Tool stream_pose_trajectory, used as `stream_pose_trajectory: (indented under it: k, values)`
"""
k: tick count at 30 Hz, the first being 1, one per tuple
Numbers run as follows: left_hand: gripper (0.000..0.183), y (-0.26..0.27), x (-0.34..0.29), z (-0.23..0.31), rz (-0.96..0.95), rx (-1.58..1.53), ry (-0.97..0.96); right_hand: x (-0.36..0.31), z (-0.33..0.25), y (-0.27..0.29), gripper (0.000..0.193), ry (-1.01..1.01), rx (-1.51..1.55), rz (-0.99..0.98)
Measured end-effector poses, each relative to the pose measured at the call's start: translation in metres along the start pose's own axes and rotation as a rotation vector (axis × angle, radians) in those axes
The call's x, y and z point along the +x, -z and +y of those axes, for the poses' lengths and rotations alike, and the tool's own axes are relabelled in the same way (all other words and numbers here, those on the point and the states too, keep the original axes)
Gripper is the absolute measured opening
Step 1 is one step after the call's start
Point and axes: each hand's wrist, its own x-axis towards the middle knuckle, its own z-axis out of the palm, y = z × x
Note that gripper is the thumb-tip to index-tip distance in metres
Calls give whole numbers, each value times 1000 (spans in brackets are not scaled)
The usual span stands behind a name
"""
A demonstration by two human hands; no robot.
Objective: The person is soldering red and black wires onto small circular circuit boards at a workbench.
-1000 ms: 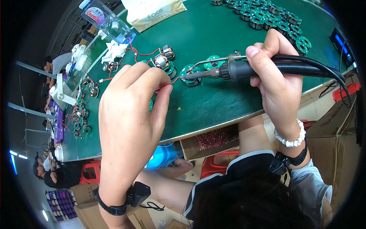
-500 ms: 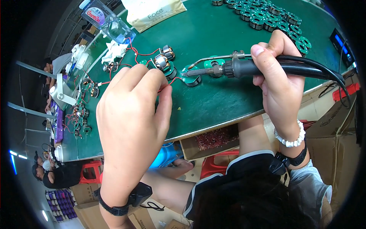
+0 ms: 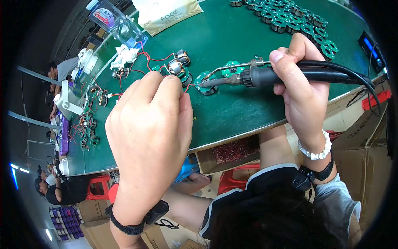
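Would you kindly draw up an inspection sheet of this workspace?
Surface: green tabletop, with grouped board discs on the far right.
Job's things: soldering iron, tip at a ring-shaped board; red wire runs to the board's left side.
Clutter: clear bottle, pale package, crumpled tissue, far left.
Grips: right hand holds the iron; left hand is by the wire, fingertips hidden.
Cables: black cable trails right past the table edge.
Surroundings: cardboard boxes, red stool, people at left.
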Motion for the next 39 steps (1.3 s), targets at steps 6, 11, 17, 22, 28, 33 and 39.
stream_pose_trajectory:
  k: [6, 11, 17, 22, 28, 33, 39]
  values:
    - [11, 0, 0, 0, 2, -4, 2, 2, 5, 4, 21, 54, 4, -58]
    - [11, -1, 0, -1, 16, -10, -1, 1, 3, 2, 20, 27, -11, -48]
    - [11, -1, 0, -3, 6, 7, -7, 1, 4, 4, 21, 65, -5, -31]
    - [11, 5, -1, -3, 24, -8, 16, 2, 2, 4, 21, 95, 53, 184]
    - [16, 14, -14, 10, 225, -250, -148, 1, -1, 10, 19, 81, 207, 198]
    - [17, -2, -37, 23, 127, -140, -261, 1, 1, 8, 20, 52, 229, 183]
    - [23, 3, -63, 28, 33, -124, -310, 3, 1, 7, 21, 43, 261, 194]
